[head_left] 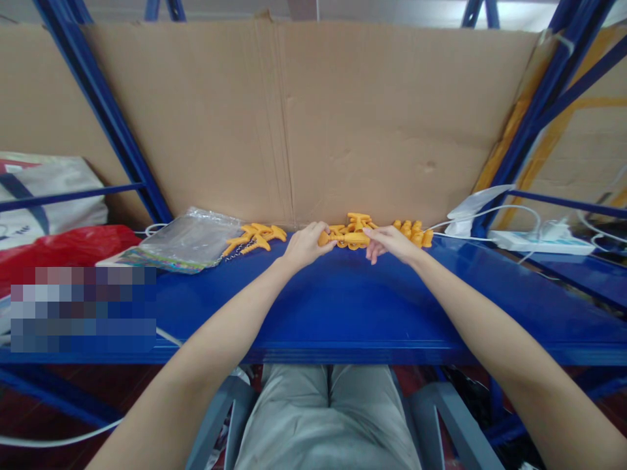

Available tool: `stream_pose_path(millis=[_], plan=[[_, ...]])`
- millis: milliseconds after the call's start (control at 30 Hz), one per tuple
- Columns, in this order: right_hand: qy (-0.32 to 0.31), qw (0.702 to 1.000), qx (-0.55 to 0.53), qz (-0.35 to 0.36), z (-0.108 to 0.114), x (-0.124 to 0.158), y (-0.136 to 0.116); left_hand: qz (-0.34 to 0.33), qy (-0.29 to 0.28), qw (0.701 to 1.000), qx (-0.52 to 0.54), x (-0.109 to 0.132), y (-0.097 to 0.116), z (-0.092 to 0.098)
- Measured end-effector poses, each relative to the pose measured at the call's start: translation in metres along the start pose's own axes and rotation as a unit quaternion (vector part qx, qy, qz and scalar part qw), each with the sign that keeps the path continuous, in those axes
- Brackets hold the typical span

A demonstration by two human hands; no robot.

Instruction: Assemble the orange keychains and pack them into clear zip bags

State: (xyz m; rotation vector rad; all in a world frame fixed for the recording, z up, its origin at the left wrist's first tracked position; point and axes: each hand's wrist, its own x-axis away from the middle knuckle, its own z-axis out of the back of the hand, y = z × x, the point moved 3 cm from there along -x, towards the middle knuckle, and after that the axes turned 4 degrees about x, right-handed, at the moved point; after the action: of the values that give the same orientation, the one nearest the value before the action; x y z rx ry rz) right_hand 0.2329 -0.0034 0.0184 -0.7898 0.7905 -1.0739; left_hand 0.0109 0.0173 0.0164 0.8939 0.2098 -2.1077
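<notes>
My left hand (306, 245) is closed round the left end of an orange-yellow plastic piece (357, 240) near the back of the blue shelf. At that piece's right end is my right hand (389, 244), index finger stretched out by it and the other fingers loosely bent and apart. Whether the index finger touches the piece or a neighbour, I cannot tell. Behind and between the hands lie more orange-yellow pieces (359, 220), some with branching arms. Rounded orange-yellow pieces (414, 230) stand in a cluster beyond my right hand, partly hidden by it.
Left of my hands lie several branched orange-yellow pieces (257, 236) with a dark twisted cord, beside a clear plastic bag (181, 238). A red bag (68, 251) is farther left. A white power strip (541, 241) with cables sits right. A cardboard panel (294, 124) closes the back.
</notes>
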Motion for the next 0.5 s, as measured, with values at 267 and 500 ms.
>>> stream_pose_path(millis=[267,500], plan=[[-0.015,0.999,-0.038,-0.033,0.002,0.002,0.001,0.007,0.003,1.0,0.009,-0.002,0.0,0.004],[-0.021,0.999,-0.041,0.011,0.008,0.0,0.004,0.025,-0.009,1.0,0.002,-0.002,-0.002,0.004]])
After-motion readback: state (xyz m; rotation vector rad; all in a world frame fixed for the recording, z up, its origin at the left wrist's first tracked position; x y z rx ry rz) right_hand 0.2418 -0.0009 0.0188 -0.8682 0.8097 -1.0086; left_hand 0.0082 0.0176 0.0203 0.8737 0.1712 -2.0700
